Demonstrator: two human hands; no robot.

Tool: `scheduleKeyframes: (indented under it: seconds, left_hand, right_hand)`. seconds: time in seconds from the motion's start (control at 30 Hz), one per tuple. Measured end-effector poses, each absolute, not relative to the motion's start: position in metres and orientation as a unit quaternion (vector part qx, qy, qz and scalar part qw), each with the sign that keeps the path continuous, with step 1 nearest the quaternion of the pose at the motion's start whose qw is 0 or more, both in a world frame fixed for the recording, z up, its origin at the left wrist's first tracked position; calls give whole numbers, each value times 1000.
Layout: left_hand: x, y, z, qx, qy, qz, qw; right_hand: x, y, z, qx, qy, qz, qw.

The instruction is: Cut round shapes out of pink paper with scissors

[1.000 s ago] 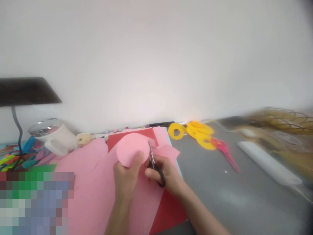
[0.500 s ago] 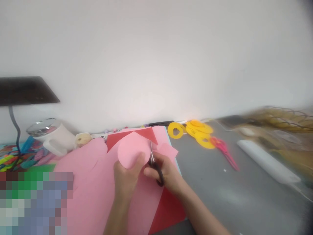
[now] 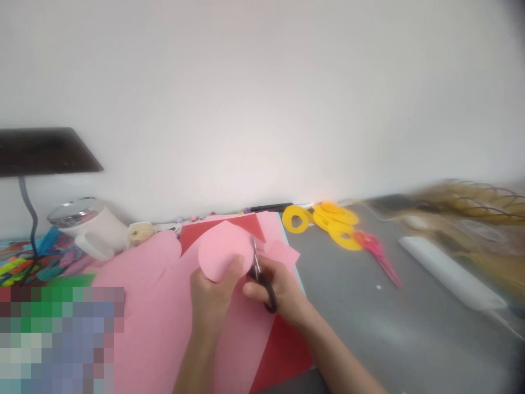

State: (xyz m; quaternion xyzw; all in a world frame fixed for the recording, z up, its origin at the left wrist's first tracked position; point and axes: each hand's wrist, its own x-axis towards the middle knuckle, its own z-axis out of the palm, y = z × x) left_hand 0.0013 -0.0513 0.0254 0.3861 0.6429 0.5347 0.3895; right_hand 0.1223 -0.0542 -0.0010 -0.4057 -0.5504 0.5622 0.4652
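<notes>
Pinched in my left hand (image 3: 211,298) is a roundish piece of pink paper (image 3: 221,249) with a small point at its top; the thumb lies across its lower right. My right hand (image 3: 279,290) grips black-handled scissors (image 3: 262,279), the fingers through the handles. Their blades point upward along the right edge of the pink piece. The blades look nearly closed, and blur hides whether paper is between them. Beneath both hands lie large pink sheets (image 3: 151,328) and red paper (image 3: 283,347).
Yellow paper rings (image 3: 296,220) and pink scissors (image 3: 379,257) lie on the grey table (image 3: 353,339). A white power strip (image 3: 451,273) is farther right. At the left stand a white mug (image 3: 98,235) and a dark panel (image 3: 45,152) on a cable.
The scissor blades have drawn closer together along the paper's right edge. Both hands keep nearly the same place, and the whole view has shifted very slightly.
</notes>
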Motion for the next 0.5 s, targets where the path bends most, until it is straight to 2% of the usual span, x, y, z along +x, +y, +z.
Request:
scheduleKeyframes:
  seconds: [0.5]
  left_hand:
    - [-8, -46, 18, 398, 625, 525, 419]
  right_hand:
    - [122, -56, 1, -411, -533, 578, 463]
